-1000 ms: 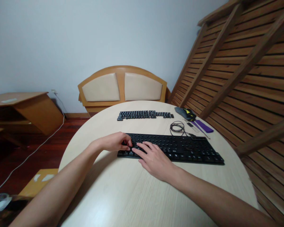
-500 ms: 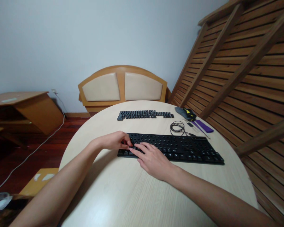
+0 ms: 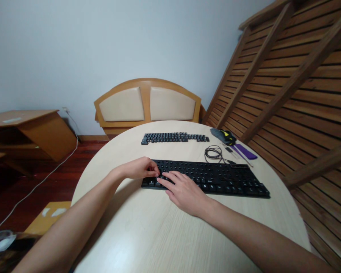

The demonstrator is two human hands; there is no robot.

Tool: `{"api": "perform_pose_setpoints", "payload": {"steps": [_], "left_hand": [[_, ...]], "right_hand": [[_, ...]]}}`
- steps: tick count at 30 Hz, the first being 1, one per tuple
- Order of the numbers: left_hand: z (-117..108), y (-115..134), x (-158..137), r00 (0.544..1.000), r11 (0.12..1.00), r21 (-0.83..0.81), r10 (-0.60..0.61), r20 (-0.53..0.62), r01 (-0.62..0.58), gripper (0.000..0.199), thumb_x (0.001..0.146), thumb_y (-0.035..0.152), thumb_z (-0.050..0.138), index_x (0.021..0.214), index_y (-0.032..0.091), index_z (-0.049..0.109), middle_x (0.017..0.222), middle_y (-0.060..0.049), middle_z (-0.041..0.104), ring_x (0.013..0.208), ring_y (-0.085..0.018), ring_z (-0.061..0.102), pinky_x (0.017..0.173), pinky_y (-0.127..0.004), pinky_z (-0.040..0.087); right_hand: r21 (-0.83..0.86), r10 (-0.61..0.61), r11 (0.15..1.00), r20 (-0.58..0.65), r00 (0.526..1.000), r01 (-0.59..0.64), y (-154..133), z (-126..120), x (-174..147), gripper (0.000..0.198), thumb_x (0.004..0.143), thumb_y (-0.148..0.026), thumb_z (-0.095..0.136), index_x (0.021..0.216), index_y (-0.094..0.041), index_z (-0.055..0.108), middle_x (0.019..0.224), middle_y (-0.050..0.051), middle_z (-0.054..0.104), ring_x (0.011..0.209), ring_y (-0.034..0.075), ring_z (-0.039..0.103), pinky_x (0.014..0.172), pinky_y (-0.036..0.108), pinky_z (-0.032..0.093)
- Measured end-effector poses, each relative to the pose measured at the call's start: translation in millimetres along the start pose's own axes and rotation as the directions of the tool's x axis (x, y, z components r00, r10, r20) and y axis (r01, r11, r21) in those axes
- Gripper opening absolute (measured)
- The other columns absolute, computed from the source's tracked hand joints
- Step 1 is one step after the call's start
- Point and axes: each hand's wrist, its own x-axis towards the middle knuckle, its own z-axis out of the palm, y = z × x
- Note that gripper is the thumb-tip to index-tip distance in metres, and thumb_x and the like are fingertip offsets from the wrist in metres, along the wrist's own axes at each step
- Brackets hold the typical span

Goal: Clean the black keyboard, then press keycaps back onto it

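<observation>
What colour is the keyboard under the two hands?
Black; the keyboard shows best in the current head view, right of the hands.

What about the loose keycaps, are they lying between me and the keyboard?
No, the loose keycaps sit in rows on the table, on the far side of the keyboard.

The table is softly lit, with pale glare reflected on the near side of the left hand and a diffuse shadow cast beneath it, while most markings on the keyboard beneath the right hand are blurred and slatted wood farther right is stretched by wide-angle distortion.
</observation>
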Motion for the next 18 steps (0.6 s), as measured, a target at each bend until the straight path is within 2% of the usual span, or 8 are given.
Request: {"api": "perform_pose_setpoints", "payload": {"steps": [5, 18], "left_hand": [[-0.4, -3.9, 0.9, 0.999, 0.999, 0.027, 0.036, -0.019, -0.035, 0.023, 0.091, 0.033, 0.061, 0.09, 0.016, 0.076, 0.088, -0.005, 0.076, 0.076, -0.016, 0.064, 0.071, -0.024, 0.047], [-1.9, -10.0, 2.7, 0.999, 1.0, -0.015, 0.027, 0.022, -0.027, 0.026, 0.092, 0.035, 0.061, 0.095, 0.015, 0.077, 0.093, -0.008, 0.077, 0.081, -0.019, 0.067, 0.076, -0.026, 0.049]], "right_hand": [[-0.007, -0.001, 1.0, -0.004, 1.0, 0.001, -0.1, 0.1, -0.3, 0.049, 0.094, -0.016, 0.051, 0.143, -0.025, 0.048, 0.141, 0.01, 0.055, 0.13, 0.027, 0.046, 0.104, 0.046, 0.045], [-0.034, 0.003, 0.999, -0.002, 1.0, -0.003, -1.1, 0.9, -0.8, 0.047, 0.096, -0.013, 0.047, 0.142, -0.023, 0.048, 0.143, 0.009, 0.054, 0.129, 0.028, 0.047, 0.103, 0.046, 0.046]]}}
